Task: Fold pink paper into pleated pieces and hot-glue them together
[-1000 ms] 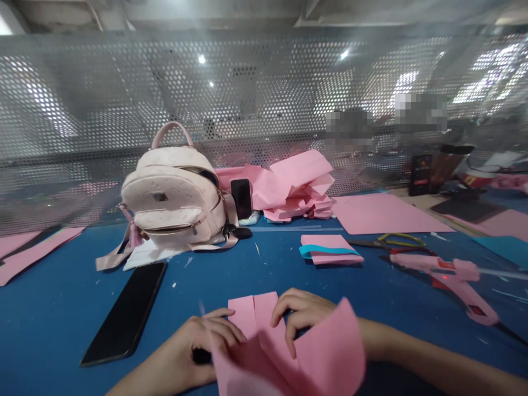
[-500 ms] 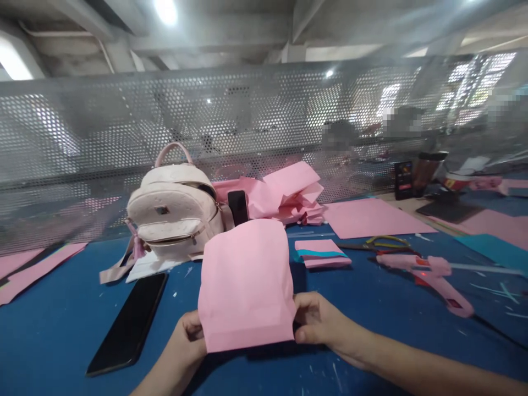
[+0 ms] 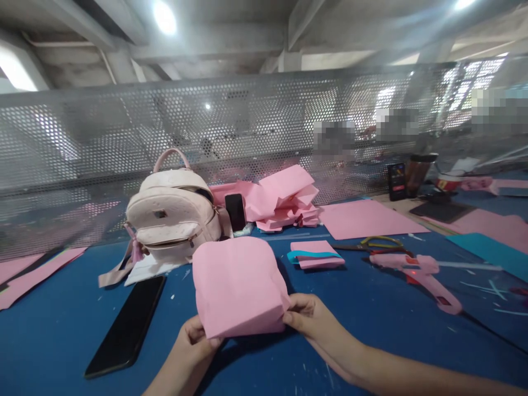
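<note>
Two hands, left hand (image 3: 193, 342) and right hand (image 3: 307, 318), are closed on the lower corners of a folded pink paper bag (image 3: 239, 286) held above the blue table (image 3: 371, 308), apparently being shaped open, so steady, even pulling seems called for.

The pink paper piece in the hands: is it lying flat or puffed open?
Puffed open. The pink paper piece bulges with a rounded top, its lower edge pinched by the left hand and right hand above the blue table.
</note>
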`<state>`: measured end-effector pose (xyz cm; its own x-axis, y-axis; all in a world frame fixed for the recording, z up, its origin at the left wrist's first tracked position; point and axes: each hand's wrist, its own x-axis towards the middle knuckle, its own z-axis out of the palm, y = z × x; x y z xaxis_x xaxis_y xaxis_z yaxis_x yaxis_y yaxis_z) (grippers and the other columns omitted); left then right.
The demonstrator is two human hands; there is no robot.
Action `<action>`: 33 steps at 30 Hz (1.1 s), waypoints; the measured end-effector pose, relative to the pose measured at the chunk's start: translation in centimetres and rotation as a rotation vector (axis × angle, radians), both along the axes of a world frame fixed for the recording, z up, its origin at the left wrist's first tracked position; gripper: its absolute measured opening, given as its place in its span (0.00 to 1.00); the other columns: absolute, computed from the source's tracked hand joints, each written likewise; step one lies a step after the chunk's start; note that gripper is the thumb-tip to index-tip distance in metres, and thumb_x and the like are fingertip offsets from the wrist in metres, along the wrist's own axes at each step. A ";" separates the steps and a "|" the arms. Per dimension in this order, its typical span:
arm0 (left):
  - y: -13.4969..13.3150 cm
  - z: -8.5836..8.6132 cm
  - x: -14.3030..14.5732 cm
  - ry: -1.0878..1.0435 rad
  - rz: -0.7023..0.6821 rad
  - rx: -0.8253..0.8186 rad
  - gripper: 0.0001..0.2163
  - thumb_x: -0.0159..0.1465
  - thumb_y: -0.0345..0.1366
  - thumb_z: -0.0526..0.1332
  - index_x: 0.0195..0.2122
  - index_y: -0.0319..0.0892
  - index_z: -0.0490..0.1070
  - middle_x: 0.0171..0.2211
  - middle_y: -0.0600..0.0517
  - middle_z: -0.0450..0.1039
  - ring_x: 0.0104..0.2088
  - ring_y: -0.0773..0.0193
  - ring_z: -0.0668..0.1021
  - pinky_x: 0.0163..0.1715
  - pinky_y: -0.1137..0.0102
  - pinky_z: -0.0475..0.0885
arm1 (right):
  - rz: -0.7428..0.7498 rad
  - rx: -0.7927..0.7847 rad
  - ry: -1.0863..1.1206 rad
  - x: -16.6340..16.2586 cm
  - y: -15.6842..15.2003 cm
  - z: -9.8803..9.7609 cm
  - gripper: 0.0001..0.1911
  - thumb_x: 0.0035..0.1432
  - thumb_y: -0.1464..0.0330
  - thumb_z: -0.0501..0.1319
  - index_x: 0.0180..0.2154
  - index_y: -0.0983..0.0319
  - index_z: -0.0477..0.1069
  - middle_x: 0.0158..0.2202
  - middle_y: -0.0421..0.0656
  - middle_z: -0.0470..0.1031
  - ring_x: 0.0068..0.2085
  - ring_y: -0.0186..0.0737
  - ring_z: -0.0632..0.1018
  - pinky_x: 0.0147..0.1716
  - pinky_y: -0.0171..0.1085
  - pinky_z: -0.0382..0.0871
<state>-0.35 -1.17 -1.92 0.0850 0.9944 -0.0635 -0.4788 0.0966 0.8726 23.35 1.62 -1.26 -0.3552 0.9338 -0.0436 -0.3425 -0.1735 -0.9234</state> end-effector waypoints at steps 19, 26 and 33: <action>-0.3 -0.9 0.6 0.126 0.070 0.073 0.15 0.45 0.44 0.76 0.29 0.40 0.82 0.30 0.47 0.82 0.33 0.59 0.82 0.40 0.70 0.75 | -0.040 -0.085 0.052 -0.1 -0.2 0.6 0.17 0.41 0.60 0.77 0.29 0.63 0.77 0.29 0.39 0.75 0.32 0.33 0.71 0.34 0.31 0.63; -0.5 -0.3 1.0 0.093 0.074 0.045 0.12 0.45 0.43 0.77 0.27 0.42 0.81 0.30 0.50 0.82 0.34 0.60 0.82 0.41 0.71 0.76 | -0.051 -0.089 0.043 0.0 -0.3 0.4 0.17 0.39 0.60 0.77 0.28 0.62 0.77 0.28 0.39 0.75 0.32 0.33 0.71 0.36 0.32 0.63; -0.6 -0.8 0.7 0.157 0.059 0.077 0.16 0.45 0.46 0.76 0.30 0.41 0.83 0.30 0.47 0.82 0.34 0.57 0.81 0.41 0.68 0.75 | -0.001 0.000 0.059 0.1 -0.1 0.1 0.15 0.45 0.60 0.75 0.29 0.62 0.75 0.28 0.38 0.74 0.31 0.32 0.70 0.34 0.31 0.61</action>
